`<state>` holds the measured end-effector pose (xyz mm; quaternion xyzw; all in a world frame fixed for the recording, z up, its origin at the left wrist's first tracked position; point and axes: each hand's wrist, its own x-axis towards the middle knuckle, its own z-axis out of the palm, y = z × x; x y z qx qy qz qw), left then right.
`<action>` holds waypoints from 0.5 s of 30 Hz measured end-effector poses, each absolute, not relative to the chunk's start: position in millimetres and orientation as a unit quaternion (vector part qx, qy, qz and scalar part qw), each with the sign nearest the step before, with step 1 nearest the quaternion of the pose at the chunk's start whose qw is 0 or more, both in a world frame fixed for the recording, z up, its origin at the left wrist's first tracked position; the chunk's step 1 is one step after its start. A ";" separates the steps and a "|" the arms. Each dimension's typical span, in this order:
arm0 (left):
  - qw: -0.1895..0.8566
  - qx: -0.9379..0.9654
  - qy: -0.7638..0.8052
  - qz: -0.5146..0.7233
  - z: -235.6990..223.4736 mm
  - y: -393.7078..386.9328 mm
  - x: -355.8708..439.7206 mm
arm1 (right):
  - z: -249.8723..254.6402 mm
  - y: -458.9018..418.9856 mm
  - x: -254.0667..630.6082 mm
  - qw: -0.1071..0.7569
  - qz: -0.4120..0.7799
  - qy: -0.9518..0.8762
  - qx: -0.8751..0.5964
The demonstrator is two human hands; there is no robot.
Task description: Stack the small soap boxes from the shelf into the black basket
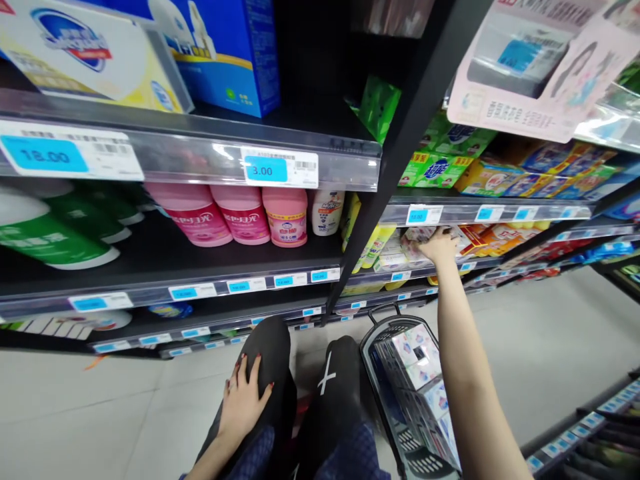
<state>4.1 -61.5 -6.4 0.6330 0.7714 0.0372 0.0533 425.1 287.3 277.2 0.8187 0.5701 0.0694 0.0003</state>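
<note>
Reaching with the right grip (440, 245) past the dark post (423, 100), touching a pale printed pack (413, 241) lying on the lower right shelf (400, 275), a little behind its front edge and towards its left corner. Seeing mostly the back of that grip, its fingertips being hidden, so not being able to tell wide from narrow. Resting the left grip (243, 400) on a knee, spreading wide and holding nothing.

Judging by looks, expecting a light, boxy pack, fairly firm but likely denting at the corners, perhaps turning slippery if wrapped in film. Suggesting a hold across the two narrow sides, near the middle, keeping clear of the white boxes (393, 259) beside it. Noticing printed boxes (417, 353) stacking up inside the basket (367, 347), lettering too blurred for reading.

Reading "Safeguard" on a yellow-and-white box (90, 57) at the upper left shelf's front edge, and part of "Muscle" on a white bottle (327, 213) near the right corner of the shelf below. Making out 18.00 on one price tag (70, 155) and 3.00 on another (281, 168).
</note>
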 end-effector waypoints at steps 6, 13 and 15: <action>0.043 0.632 0.771 0.063 -13.3 -62.2 5.0 | 266.0 297.8 418.2 0.082 0.074 0.545 0.831; 0.044 0.633 0.770 0.071 -13.6 -61.9 4.0 | 259.4 306.6 412.2 0.063 0.099 0.552 0.826; 0.046 0.633 0.770 0.070 -10.8 -61.4 4.8 | 257.2 307.2 416.2 0.033 0.087 0.547 0.832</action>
